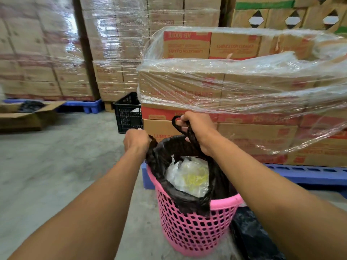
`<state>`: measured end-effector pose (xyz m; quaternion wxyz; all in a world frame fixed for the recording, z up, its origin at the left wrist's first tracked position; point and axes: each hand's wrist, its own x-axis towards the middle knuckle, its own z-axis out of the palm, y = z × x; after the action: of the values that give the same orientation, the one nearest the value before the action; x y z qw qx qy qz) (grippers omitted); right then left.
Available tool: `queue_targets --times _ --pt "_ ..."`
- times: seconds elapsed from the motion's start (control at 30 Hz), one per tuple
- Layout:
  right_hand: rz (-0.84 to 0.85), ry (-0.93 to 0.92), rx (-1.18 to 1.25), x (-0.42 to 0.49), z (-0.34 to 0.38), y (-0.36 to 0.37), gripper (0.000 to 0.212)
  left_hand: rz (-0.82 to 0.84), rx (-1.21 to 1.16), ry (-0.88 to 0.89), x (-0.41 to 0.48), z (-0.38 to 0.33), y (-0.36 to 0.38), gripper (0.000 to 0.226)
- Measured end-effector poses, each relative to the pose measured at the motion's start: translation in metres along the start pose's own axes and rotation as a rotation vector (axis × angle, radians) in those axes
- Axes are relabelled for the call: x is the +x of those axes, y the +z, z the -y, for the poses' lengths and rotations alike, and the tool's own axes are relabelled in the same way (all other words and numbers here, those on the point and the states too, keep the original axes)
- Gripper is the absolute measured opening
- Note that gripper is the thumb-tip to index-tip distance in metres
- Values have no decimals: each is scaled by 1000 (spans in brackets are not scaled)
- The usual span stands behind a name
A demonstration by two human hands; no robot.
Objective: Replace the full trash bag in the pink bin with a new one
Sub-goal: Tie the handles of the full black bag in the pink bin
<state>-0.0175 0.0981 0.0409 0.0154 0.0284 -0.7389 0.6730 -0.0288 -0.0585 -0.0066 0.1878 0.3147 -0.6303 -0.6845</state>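
Observation:
A pink lattice bin point(189, 228) stands on the concrete floor in front of me. A black trash bag point(189, 201) lines it and holds crumpled clear plastic point(189, 175) with something yellow in it. My left hand point(136, 140) grips the bag's left handle above the rim. My right hand point(200, 128) grips the twisted right handle, whose loop sticks up past my fingers. Both handles are raised above the bin and the bag's near edge still drapes over the rim.
A blue pallet point(309, 175) with shrink-wrapped cartons point(234, 91) stands right behind the bin. A black crate point(128, 113) sits to the left of it. An open cardboard box point(28, 115) lies far left. Another black bag point(251, 235) lies on the floor right of the bin.

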Motion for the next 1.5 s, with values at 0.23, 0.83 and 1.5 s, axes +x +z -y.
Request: queue_targets --times 0.23,0.83,1.5 --pt "-224 90 329 28 -17 -24 15 334 -68 181 -49 -65 23 6" --pt "-352 -84 560 16 20 -94 25 581 244 264 -59 -64 35 11" --pt "-604 -145 -431 37 -1 -94 26 1041 -94 161 -60 -13 70 9"
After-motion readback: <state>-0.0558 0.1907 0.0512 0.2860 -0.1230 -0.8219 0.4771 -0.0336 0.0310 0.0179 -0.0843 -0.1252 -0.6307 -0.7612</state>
